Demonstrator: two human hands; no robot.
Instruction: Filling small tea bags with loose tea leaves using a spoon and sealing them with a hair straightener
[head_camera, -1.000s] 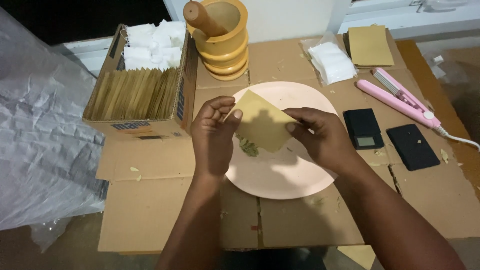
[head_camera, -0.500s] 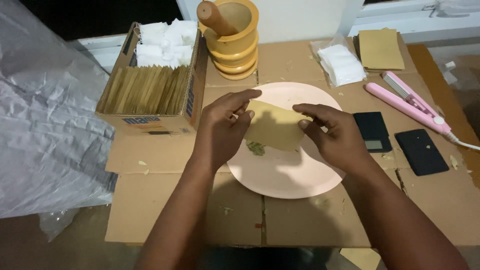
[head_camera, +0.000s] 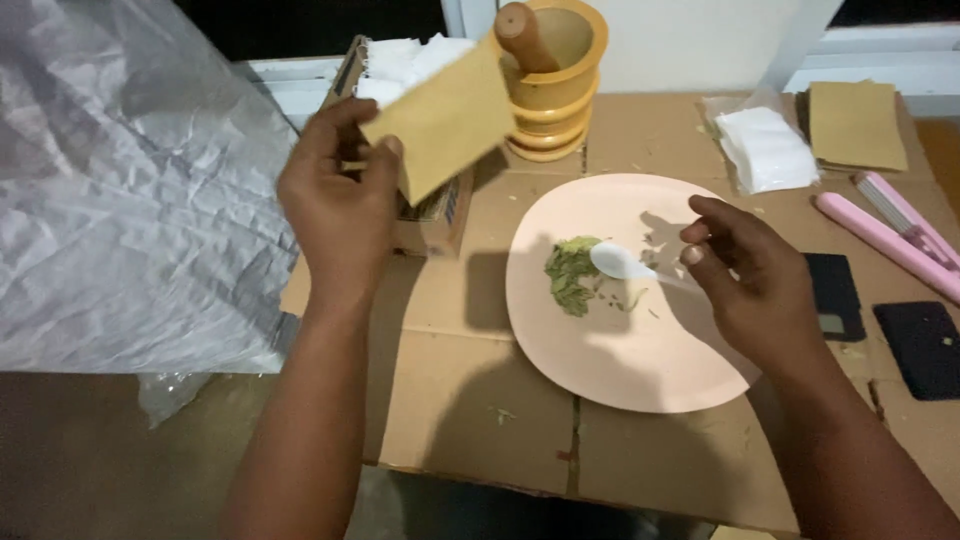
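Envelope (head_camera: 445, 118) is up now, lifted off the plate (head_camera: 640, 370) by my left hand (head_camera: 340, 215), pinched at its edge. Right hand (head_camera: 755, 285) has let go and grips a white spoon (head_camera: 620, 262) by the green herbs (head_camera: 572, 275).

Tan paper packet (head_camera: 447, 118) raised at upper left — open cardboard box (head_camera: 437, 215) behind it.
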